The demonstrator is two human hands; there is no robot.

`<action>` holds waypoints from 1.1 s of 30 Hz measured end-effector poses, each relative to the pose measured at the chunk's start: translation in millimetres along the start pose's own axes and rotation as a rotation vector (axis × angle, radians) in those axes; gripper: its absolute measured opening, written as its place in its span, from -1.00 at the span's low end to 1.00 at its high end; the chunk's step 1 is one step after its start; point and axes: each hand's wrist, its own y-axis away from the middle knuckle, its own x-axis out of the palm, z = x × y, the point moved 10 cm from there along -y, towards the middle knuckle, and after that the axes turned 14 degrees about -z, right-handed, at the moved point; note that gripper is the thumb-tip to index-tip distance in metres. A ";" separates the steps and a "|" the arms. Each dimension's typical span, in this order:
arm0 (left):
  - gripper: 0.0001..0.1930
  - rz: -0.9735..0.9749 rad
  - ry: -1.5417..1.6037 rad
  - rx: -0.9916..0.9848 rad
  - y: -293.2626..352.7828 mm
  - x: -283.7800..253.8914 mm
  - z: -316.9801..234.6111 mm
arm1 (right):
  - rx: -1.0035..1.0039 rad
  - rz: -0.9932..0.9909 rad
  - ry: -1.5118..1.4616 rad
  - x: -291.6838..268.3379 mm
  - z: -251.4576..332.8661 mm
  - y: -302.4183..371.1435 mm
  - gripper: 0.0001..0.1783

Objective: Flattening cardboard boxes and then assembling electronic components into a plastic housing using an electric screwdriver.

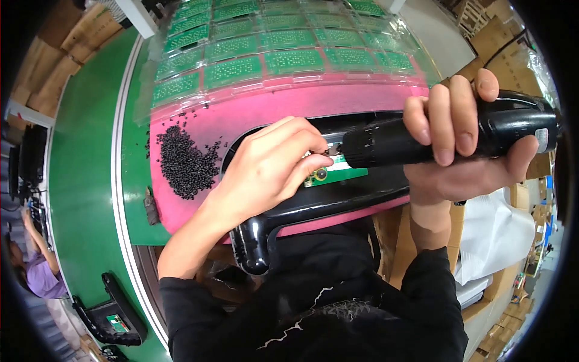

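My right hand (pixel 458 139) wraps round a black electric screwdriver (pixel 386 145), held nearly level with its ribbed nose pointing left. At that nose, the thumb and fingertips of my left hand (pixel 271 160) are pinched together; what they hold is too small to make out. Just below them a green circuit board (pixel 347 175) lies inside a black plastic housing (pixel 362 196), partly covered by my hands. The housing has a curved arm (pixel 250 241) bending toward me. Left of my left hand spreads a pile of small black screws (pixel 187 163).
A pink mat (pixel 241 99) lies under the housing. Behind it, clear plastic trays (pixel 289 39) hold rows of green boards. Another black housing (pixel 114 320) with a board rests on the green surface at lower left. A person in purple (pixel 45 271) is at far left; cardboard boxes stand right.
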 end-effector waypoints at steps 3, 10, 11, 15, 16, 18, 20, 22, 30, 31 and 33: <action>-0.86 -0.005 0.020 -0.100 0.6 -0.5 7.1 | -0.023 0.097 0.052 5.0 -2.8 1.9 -0.36; -0.82 0.008 -0.048 0.052 -3.0 -0.6 -4.3 | -0.010 0.027 0.239 11.6 -9.0 9.7 -0.32; -0.82 0.013 -0.043 0.049 -2.5 0.4 -4.2 | 0.034 0.030 0.263 11.7 -12.1 5.5 -0.31; -0.85 -0.030 -0.144 -0.054 -2.4 -3.4 9.2 | -0.061 -0.190 0.470 -27.1 -7.6 19.2 -0.33; -0.85 -0.031 -0.145 -0.059 -1.4 -2.8 10.0 | -0.072 -0.176 0.519 -31.2 -7.2 18.1 -0.36; -0.88 0.064 -0.100 -0.110 3.0 8.2 15.7 | -0.084 -0.180 0.570 -43.0 -9.0 17.7 -0.42; -0.89 0.084 -0.056 -0.125 4.7 11.2 15.2 | -0.055 -0.188 0.593 -52.9 -13.1 18.9 -0.45; -0.89 0.273 -0.028 -0.157 12.6 26.8 16.1 | -0.029 -0.195 0.614 -58.2 -18.1 20.2 -0.47; -0.87 0.454 -0.130 -0.166 26.4 38.9 20.8 | -0.049 -0.210 0.637 -64.7 -21.3 22.6 -0.51; -0.87 0.456 -0.134 -0.186 27.5 38.7 23.0 | -0.047 -0.213 0.635 -64.6 -21.4 22.3 -0.51; -0.88 0.462 -0.138 -0.209 29.6 38.9 26.3 | -0.056 -0.225 0.671 -64.7 -20.7 21.7 -0.51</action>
